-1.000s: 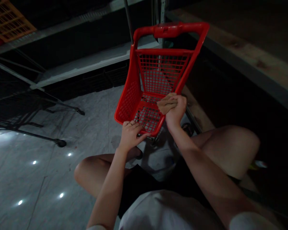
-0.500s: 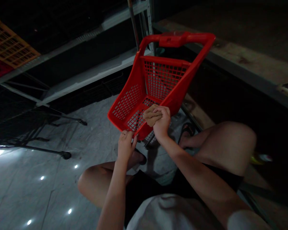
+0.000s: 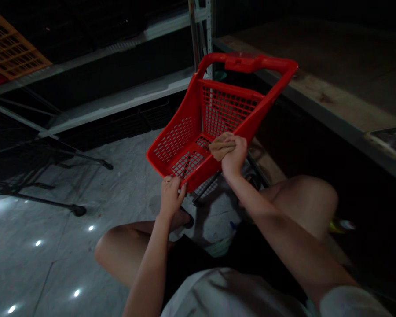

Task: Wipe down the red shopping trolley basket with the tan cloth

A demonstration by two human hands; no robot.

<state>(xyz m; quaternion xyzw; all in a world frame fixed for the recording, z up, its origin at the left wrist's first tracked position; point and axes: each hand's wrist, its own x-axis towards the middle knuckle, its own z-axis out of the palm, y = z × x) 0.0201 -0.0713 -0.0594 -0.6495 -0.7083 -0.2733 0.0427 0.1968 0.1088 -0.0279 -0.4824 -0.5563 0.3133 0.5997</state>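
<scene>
A red plastic shopping-cart basket (image 3: 218, 110) with mesh walls and a thick handle on top stands tilted in front of me. My left hand (image 3: 170, 197) is closed on the basket's near lower rim, a ring on one finger. My right hand (image 3: 232, 155) is closed round a crumpled tan cloth (image 3: 220, 145) and presses it against the basket's right rim. Both my bare knees show below, as I sit low to the floor.
A pale glossy floor (image 3: 36, 246) spreads to the left. Metal shelving (image 3: 119, 101) runs behind, with an orange crate (image 3: 9, 48) at top left and thin black stand legs (image 3: 75, 210) on the floor. A wooden shelf board (image 3: 333, 101) lies to the right.
The basket has turned so its left wall faces me more. My left hand slid along the near rim. My right hand with the cloth shifted along the right rim.
</scene>
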